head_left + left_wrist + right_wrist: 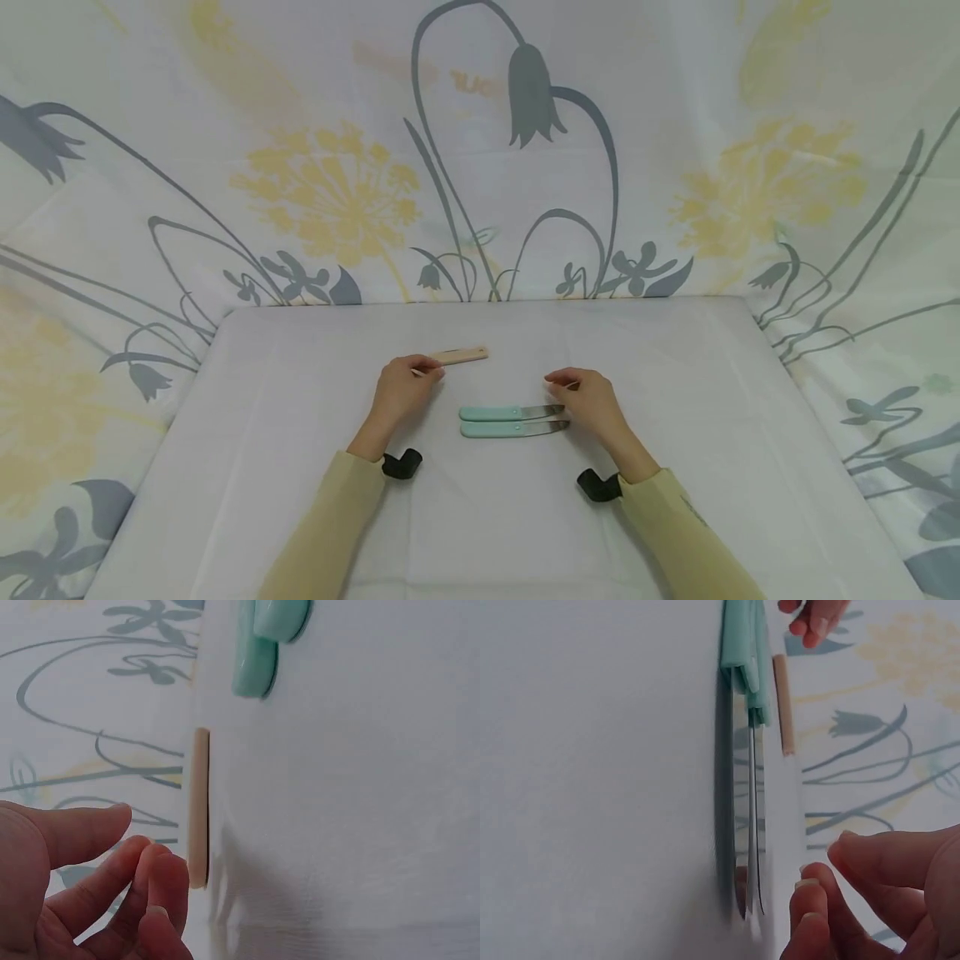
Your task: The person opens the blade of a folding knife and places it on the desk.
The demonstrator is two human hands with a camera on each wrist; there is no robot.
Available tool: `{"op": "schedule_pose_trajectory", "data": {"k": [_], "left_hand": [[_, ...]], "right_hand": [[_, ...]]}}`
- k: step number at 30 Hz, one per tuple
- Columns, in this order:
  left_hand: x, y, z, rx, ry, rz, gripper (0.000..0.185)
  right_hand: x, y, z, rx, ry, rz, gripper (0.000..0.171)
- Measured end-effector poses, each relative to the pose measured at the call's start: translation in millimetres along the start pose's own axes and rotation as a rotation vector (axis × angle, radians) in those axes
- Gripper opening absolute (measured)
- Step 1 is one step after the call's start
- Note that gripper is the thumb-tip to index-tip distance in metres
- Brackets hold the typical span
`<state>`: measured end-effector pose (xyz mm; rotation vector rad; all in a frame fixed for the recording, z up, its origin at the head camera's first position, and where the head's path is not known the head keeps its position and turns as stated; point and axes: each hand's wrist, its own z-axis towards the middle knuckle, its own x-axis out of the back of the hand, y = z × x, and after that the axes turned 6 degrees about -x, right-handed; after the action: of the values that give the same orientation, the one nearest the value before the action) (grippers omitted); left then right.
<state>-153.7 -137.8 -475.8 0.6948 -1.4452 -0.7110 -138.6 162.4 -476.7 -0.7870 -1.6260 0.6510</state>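
White cloth table (300, 500), floral sheet backdrop (337, 192)

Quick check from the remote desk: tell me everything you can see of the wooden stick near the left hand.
The wooden stick is a flat, narrow, pale strip with rounded ends, plain and unmarked. It lies flat on the white tablecloth, running left to right, beyond the two mint-handled knives and apart from them. The left hand is at its left end, fingertips right beside it; contact cannot be told.

knives (512, 420) btwn hands, table (675, 517) front open
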Motion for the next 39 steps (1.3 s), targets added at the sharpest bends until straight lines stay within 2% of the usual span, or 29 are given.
{"op": "schedule_pose_trajectory", "data": {"k": [4, 10, 17, 24, 32, 39], "left_hand": [[3.7, -3.0, 11.4, 0.025, 0.039, 0.013, 0.025], [2.5, -7.0, 17.5, 0.078, 0.032, -0.011, 0.032], [-0.6, -7.6, 14.3, 0.113, 0.041, -0.045, 0.033], [0.6, -4.4, 11.7, 0.137, 0.038, -0.086, 0.033], [-2.5, -5.1, 13.6, 0.138, 0.069, -0.091, 0.031], [-6.8, -1.3, 14.9, 0.115, 0.153, -0.102, 0.024]], "right_hand": [[-10.4, -10.3, 14.1, -0.005, -0.026, 0.048, 0.024], [-30.6, -21.8, 33.7, -0.001, -0.053, 0.128, 0.029], [-50.1, -37.4, 44.4, -0.05, -0.131, 0.218, 0.034], [-59.4, -48.4, 45.1, -0.003, -0.176, 0.209, 0.04], [-62.5, -53.2, 42.4, -0.04, -0.15, 0.235, 0.034], [-61.1, -48.4, 40.1, -0.096, -0.107, 0.373, 0.026]]}}
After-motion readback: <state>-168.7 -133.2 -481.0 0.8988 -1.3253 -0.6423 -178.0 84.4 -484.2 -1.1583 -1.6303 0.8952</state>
